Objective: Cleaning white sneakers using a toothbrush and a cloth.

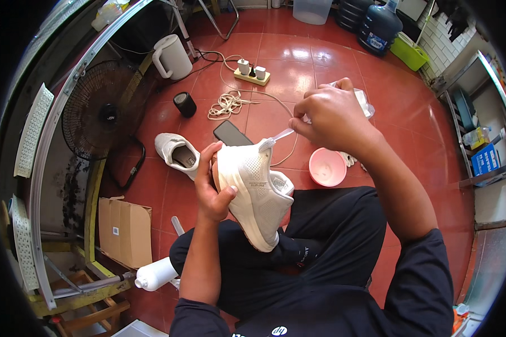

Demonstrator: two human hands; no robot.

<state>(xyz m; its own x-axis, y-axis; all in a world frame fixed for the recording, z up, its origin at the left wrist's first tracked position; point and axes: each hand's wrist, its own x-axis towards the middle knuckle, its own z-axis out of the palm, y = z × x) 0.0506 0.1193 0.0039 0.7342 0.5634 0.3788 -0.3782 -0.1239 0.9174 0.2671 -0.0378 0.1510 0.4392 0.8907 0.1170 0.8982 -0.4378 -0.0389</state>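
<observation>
A white Skechers sneaker [255, 193] is held up over my lap, its sole turned to the left. My left hand [213, 185] grips it by the sole, thumb on the sidewall. Between the fingers of my right hand [329, 116] is a small brush [282, 135] with a clear handle. Its head touches the upper near the top end of the shoe. The matching sneaker [178, 155] rests on the red tiled floor, left of my left hand. A pink bowl [327, 167] with some whitish residue stands below my right hand.
Near the shoes lie a smartphone [232, 134], a black cylindrical speaker [184, 104] and loose shoelaces [227, 104]. A power strip [252, 77] with cables is farther off. A fan [105, 111], cardboard box [125, 231] and white bottle [156, 274] are at left.
</observation>
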